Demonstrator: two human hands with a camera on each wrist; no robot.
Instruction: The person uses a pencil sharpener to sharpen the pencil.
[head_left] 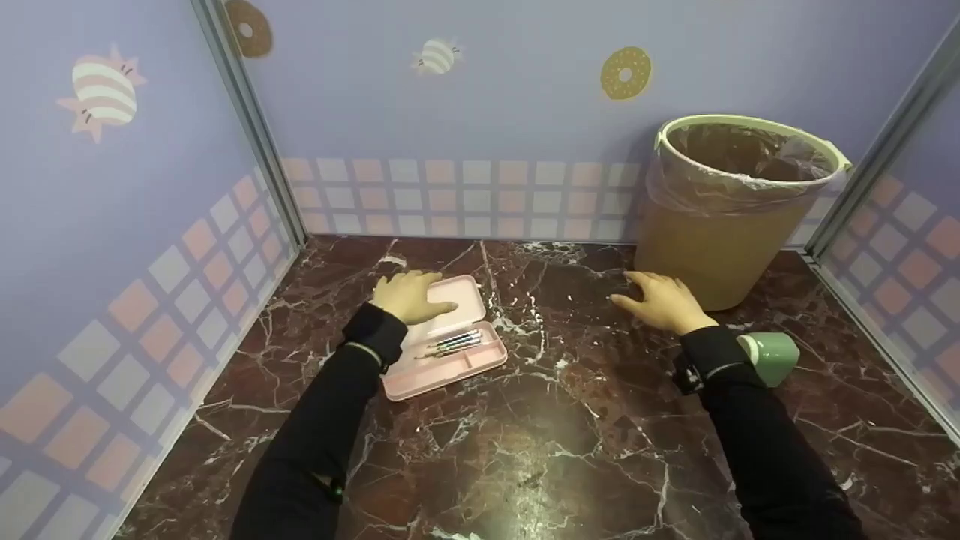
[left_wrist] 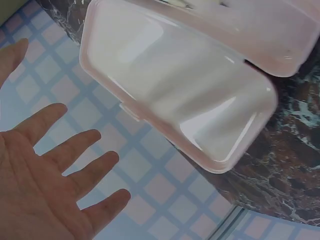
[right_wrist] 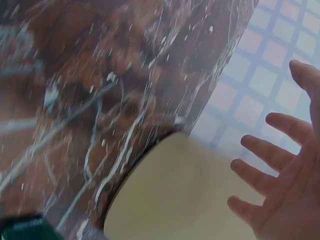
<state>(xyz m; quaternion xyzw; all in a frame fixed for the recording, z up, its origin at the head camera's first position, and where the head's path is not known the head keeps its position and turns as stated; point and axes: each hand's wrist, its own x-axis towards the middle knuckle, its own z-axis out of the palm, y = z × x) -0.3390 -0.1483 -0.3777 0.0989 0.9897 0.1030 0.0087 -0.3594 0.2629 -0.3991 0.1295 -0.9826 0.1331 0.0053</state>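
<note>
Pencil case (head_left: 435,375), probably light, stiff, smooth plastic, is likely best held by its long rim, kept level so the loose sticks (head_left: 456,343) stay put. It lies unfolded below and thumbward of the left hand (head_left: 409,295), spread and empty, and well left of the equally empty, outstretched right hand (head_left: 660,300).

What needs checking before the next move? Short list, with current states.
1. Left hand empty: ok, fingers spread.
2. Right hand empty: ok, near the bin.
3. Lid of the pink case open: ok.
4. Pen-like sticks inside the case: ok.
5. Liner folded over the bin's rim: ok.
6. Green container empty: cannot tell, interior not visible.
</note>
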